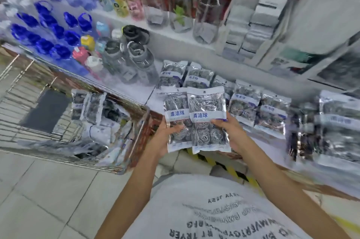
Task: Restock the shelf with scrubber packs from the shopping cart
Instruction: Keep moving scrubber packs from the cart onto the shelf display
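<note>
Frame centre: left hand grips left scrubber pack; right hand grips right scrubber pack, packs overlapping.

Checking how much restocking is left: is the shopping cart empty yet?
Not empty. The shopping cart holds several scrubber packs piled at its near end; blur hides how many.

Silver scrubber packs with blue-white labels, seemingly blue bottle caps, yellow-black floor stripe
</note>
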`<move>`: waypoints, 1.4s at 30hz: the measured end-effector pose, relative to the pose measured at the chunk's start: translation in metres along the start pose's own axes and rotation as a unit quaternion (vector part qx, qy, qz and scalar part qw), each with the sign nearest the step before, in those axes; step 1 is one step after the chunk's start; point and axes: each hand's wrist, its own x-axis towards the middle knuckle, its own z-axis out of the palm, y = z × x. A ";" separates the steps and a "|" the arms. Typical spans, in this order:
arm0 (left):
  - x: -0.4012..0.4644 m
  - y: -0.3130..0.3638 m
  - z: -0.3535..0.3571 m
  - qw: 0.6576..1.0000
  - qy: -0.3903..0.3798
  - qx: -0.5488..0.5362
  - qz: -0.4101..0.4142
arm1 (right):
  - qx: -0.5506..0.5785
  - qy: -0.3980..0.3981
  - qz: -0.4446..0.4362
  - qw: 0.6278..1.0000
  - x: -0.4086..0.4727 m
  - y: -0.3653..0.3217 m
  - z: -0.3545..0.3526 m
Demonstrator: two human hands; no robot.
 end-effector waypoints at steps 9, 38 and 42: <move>0.015 -0.035 0.090 0.999 -0.001 0.040 -0.026 | 0.120 0.089 0.028 0.988 -0.032 0.030 -0.119; 0.254 0.039 0.161 0.951 -0.009 0.302 -0.073 | 0.077 0.277 0.094 0.953 0.133 -0.013 -0.255; 0.261 0.042 0.173 0.949 0.019 0.309 -0.057 | 0.037 0.280 0.139 0.949 0.145 -0.013 -0.269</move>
